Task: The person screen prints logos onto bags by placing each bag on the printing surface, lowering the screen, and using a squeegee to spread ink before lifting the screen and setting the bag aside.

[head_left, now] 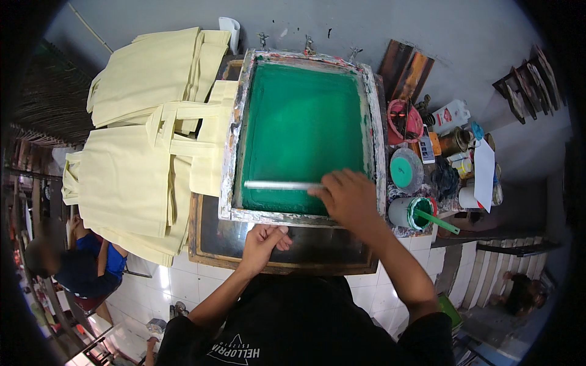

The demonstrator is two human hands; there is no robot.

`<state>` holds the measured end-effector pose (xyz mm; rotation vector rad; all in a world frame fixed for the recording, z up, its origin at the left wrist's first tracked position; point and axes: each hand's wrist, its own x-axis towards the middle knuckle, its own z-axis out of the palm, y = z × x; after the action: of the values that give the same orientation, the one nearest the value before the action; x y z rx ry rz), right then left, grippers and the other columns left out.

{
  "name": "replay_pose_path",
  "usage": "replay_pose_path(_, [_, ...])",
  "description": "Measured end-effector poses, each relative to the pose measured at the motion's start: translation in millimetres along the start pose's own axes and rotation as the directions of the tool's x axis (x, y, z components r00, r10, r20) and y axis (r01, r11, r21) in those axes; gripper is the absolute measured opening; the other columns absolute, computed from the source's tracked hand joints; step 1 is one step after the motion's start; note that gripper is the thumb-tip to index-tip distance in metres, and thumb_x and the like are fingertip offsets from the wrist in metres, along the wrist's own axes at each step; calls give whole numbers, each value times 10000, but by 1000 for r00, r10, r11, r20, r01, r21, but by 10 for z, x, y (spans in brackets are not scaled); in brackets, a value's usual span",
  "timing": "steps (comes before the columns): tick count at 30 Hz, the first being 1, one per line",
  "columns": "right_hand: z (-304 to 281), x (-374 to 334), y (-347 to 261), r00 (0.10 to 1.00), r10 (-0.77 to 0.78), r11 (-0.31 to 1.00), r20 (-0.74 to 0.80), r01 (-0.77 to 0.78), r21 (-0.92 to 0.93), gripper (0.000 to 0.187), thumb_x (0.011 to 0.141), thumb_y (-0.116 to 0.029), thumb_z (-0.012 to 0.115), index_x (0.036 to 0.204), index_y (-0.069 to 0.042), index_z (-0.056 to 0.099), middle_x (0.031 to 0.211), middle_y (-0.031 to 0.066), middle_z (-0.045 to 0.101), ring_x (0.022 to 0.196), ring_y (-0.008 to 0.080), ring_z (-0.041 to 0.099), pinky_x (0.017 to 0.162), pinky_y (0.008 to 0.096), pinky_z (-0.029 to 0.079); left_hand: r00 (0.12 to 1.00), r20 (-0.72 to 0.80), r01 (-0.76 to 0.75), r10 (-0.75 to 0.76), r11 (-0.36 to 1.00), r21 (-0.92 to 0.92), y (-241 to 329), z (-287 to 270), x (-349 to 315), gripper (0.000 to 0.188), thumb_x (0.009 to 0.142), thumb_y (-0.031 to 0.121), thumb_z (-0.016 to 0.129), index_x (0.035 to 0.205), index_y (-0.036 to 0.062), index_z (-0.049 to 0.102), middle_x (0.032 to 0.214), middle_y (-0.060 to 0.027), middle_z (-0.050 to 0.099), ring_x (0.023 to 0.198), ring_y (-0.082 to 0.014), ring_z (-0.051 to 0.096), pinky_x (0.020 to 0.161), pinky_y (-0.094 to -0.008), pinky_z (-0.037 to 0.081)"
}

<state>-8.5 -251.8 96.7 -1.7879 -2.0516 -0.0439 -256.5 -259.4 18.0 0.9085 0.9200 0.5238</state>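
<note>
A screen-printing frame with a white, ink-crusted rim lies before me, its mesh coated with green ink. My right hand grips the right end of a long, pale squeegee, which rests crosswise on the near part of the mesh. Just below the frame's near edge is my left hand, its fingers curled into a loose fist with nothing visible inside. A cream cloth bag reaches under the frame from the left; the mesh hides the rest of it.
Stacks of cream bags spread to the left. On the right stand an ink tub with a green spatula, a bowl of green ink, a pink basket, a phone and bottles. Another person sits at the left.
</note>
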Motion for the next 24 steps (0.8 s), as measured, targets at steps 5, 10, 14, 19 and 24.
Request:
replay_pose_path(5, [301, 951, 719, 996, -44, 999, -81, 43, -21, 448, 906, -498, 680, 892, -50, 677, 837, 137, 694, 787, 370, 669, 693, 478, 509, 1000, 6, 31, -31, 999, -14, -3, -24, -8, 296, 1016, 247, 644, 902, -23, 689, 789, -111, 723, 681, -150, 674, 645, -284, 534])
replay_pose_path(10, [353, 1937, 1480, 992, 115, 993, 52, -113, -38, 542, 876, -591, 684, 1011, -68, 728, 876, 164, 724, 875, 402, 689, 769, 509, 516, 976, 132, 190, -174, 974, -120, 116, -98, 30, 281, 1010, 227, 636, 1027, -48, 690, 950, -158, 754, 786, -193, 727, 720, -297, 573])
replay_pose_path(14, [281, 2338, 1557, 967, 197, 980, 160, -196, -22, 597, 834, -631, 713, 1077, -88, 753, 916, 180, 745, 921, 392, 710, 826, 504, 529, 928, 184, 367, -324, 880, -302, 385, -95, -104, 335, 1037, 231, 574, 1172, -66, 652, 1097, -219, 737, 900, -244, 744, 785, -335, 599])
replay_pose_path(19, [397, 2344, 1393, 968, 225, 952, 112, -194, -236, 648, 835, -682, 670, 998, -60, 746, 885, 162, 750, 865, 380, 725, 789, 514, 549, 895, 400, 190, -197, 980, 58, 903, -119, 123, 282, 1064, 234, 549, 1169, -1, 663, 995, -158, 754, 809, -182, 735, 678, -287, 569])
replay_pose_path(24, [578, 1994, 1441, 987, 127, 960, -96, -146, -239, 729, 804, -768, 636, 921, -54, 731, 874, 169, 744, 820, 355, 730, 682, 489, 554, 838, 130, -483, 529, 609, 629, 1726, 98, 1104, 204, 994, 150, 636, 1142, 13, 667, 1061, -98, 731, 1003, -196, 676, 914, -353, 520])
